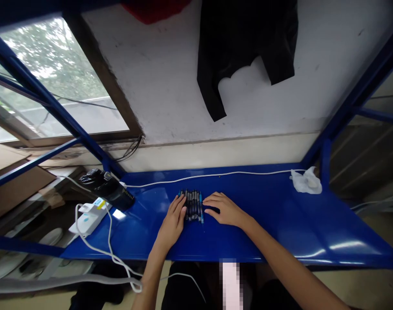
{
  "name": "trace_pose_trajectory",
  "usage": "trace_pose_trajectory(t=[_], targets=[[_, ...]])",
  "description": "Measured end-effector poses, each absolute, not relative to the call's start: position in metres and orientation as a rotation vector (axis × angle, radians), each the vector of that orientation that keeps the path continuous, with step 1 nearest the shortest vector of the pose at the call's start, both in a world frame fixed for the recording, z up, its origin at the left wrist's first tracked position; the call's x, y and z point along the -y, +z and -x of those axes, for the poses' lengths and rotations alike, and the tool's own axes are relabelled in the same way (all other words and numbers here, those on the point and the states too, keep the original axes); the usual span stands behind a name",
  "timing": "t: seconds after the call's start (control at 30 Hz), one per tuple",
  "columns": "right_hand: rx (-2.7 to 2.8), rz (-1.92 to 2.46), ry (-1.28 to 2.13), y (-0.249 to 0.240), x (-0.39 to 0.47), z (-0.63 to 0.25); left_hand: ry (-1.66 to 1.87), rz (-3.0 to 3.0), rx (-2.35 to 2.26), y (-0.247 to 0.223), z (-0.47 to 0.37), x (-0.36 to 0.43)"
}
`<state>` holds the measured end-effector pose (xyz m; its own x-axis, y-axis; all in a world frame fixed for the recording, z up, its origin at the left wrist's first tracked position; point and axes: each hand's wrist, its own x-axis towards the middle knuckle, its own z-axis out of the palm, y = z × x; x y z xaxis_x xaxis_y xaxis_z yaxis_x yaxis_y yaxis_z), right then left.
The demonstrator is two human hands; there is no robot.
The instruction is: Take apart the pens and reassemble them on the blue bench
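Several pens (192, 206) lie side by side in a row on the blue table (257, 206), most of them dark. A bright blue pen (201, 207) forms the right end of the row. Against the left side of the row rests my left hand (174, 221), its fingers stretched out and partly covering the leftmost pens. My right hand (227, 209) is just right of the bright blue pen, fingers bent and thumb apart, with nothing held. Whether its fingertips touch that pen I cannot tell.
At the left stand a black bottle (107, 189) and a white power strip (91, 217) with looping cables. A white cord (183, 178) runs along the table's back. Crumpled white plastic (306, 181) lies at the right. Blue frame posts (325, 161) rise at both ends.
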<state>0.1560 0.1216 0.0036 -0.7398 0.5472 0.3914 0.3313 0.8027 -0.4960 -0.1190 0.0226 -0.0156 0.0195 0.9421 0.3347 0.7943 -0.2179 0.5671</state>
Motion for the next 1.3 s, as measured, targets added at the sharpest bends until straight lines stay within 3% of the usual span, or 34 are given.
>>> trace_pose_trajectory(t=[0.23, 0.63, 1.3], targets=[[2.421, 0.631, 0.503, 0.004, -0.122, -0.156, 1.115, -1.913, -1.811, -0.013, 0.118, -0.022], [1.486, 1.067, 0.601, 0.002, -0.162, -0.199, 1.482, -1.49, -1.917, -0.013, 0.14, -0.022], [1.546, 1.099, 0.646, 0.0, -0.159, -0.194, 1.366, -1.648, -1.896, -0.005, 0.133, -0.02]])
